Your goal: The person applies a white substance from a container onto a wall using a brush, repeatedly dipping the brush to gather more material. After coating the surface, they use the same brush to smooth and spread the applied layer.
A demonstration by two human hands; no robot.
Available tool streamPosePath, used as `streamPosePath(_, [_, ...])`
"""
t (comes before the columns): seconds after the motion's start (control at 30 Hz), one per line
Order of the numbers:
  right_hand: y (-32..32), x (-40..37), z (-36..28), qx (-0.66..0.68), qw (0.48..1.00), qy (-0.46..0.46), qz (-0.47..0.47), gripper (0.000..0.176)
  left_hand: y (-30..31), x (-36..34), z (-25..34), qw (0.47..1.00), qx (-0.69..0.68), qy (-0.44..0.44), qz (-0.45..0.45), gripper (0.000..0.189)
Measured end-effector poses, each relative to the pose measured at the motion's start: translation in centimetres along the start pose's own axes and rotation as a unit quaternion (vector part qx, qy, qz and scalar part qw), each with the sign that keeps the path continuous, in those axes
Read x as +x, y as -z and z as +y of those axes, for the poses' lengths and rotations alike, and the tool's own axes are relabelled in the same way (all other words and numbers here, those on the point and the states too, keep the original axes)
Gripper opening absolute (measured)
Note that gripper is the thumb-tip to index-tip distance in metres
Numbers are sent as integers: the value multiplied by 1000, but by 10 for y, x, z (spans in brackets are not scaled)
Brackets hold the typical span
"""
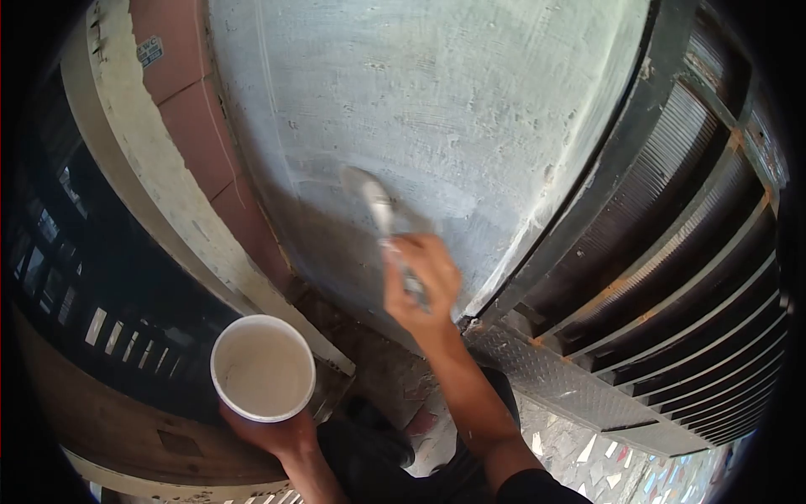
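My right hand [422, 277] is closed round the handle of a paintbrush [378, 206]. The brush's bristles rest against, or very near, a grey-white plastered wall [453, 101] with streaky paint on it. Low on the left, my left hand [277, 433] grips a white bucket [307, 382] from beneath and the side. Pale, creamy paint [262, 370] lies inside the bucket. Most of the left fingers are hidden by the bucket.
A dark metal gate [663, 244] with rusty bars stands at the right. Pinkish tiles [189, 118] and a cream post [138, 160] edge the wall's left side, beside a dark panel [126, 260]. Mosaic flooring [588, 458] shows below.
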State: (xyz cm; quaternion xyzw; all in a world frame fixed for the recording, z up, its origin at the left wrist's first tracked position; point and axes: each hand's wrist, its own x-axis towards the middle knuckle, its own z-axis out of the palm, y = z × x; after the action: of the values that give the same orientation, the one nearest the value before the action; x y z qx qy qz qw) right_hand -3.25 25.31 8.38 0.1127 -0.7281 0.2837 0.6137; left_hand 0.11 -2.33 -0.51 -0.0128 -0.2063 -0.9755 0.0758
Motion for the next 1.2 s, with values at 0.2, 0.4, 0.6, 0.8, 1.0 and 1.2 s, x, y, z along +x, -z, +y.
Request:
streamPosePath(0.2, [50,-49,-31,-55,996,-17,67,24,-35,-8,-1,996,2,-32,82,57])
streamPosePath(0.4, [-95,8,11,121,991,-17,-62,18,-45,-4,-3,992,8,-30,121,58])
streamPosePath(0.6, [-55,-1,9,-7,999,17,26,31,-55,-6,2,991,-41,5,125,60])
streamPosePath(0.8, [-47,102,-18,-19,967,247,-60,43,-55,-4,0,995,-42,-3,89,57])
streamPosePath(1.0, [-105,80,7,-169,890,234,-352,45,-55,-3,2,992,-38,-16,119,56])
streamPosePath(1.2, [-106,93,7,9,904,48,-426,35,-46,-2,1,994,-43,-18,99,56])
